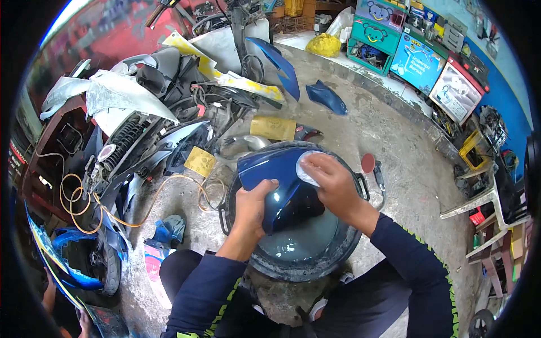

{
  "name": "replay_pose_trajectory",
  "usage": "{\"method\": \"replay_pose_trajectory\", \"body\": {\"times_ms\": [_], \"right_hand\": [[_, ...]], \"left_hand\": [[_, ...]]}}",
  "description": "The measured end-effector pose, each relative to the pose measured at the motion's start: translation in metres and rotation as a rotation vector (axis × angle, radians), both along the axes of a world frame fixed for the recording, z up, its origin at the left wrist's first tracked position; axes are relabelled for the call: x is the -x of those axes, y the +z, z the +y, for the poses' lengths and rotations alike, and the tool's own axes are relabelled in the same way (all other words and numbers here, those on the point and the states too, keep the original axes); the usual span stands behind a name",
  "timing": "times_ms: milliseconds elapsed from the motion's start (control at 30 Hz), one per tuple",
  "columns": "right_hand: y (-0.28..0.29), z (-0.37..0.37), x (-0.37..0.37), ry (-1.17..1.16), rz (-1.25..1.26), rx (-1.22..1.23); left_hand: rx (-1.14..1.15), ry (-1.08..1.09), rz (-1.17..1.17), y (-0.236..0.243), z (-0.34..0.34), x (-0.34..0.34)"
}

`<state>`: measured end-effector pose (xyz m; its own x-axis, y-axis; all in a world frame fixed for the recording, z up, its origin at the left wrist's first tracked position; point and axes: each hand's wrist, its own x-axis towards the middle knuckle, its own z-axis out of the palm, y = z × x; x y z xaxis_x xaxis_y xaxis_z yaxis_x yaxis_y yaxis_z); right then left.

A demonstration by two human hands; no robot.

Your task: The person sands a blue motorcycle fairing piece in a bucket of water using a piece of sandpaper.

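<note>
My left hand (252, 206) grips the near left edge of a glossy dark blue motorcycle body panel (270, 170), its thumb lying on top. The panel is tilted over a round black tub (293, 274) of cloudy grey water (298, 242). My right hand (332, 183) presses a pale, thin, round-edged sanding sheet (306, 168) flat on the panel's right side. The fingers cover part of the sheet, so its full shape is hidden. Yellowish sheets of sandpaper (273, 128) lie on the floor beyond the tub and to its left.
A sander with a red disc (368, 163) lies right of the tub. Motorcycle parts (163, 107) pile up at the left, with an orange hose (149, 219) looping across the floor. Blue panels (327, 97) lie farther off. At lower left, another person's hands (83, 322) hold a panel.
</note>
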<state>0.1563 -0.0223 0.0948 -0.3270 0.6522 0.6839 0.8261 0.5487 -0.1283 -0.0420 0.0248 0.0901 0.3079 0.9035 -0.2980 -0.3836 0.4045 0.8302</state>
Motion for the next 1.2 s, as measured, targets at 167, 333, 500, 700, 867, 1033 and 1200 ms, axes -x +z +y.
{"method": "replay_pose_trajectory", "body": {"times_ms": [167,333,500,700,867,1033,1200], "right_hand": [[-0.005,-0.009,0.017,0.147,-0.092,0.061],[-0.008,-0.009,0.014,0.043,-0.134,0.044],[-0.005,0.001,0.007,0.000,-0.150,0.098],[-0.006,-0.009,0.019,0.058,-0.159,0.111],[-0.003,-0.030,0.038,0.208,-0.120,0.120],[-0.003,-0.017,0.024,0.062,-0.098,0.117],[-0.005,-0.019,0.019,0.125,-0.126,0.128]], "left_hand": [[0.042,0.068,-0.014,-0.015,0.001,-0.009],[0.050,0.113,-0.085,-0.013,0.002,-0.008],[0.068,0.124,-0.040,-0.005,-0.003,0.002],[0.038,0.156,-0.084,-0.016,-0.010,0.012],[0.009,0.122,-0.070,-0.012,-0.013,0.012],[0.033,0.116,-0.077,-0.013,-0.012,0.012],[0.018,0.120,-0.073,-0.009,-0.015,0.013]]}}
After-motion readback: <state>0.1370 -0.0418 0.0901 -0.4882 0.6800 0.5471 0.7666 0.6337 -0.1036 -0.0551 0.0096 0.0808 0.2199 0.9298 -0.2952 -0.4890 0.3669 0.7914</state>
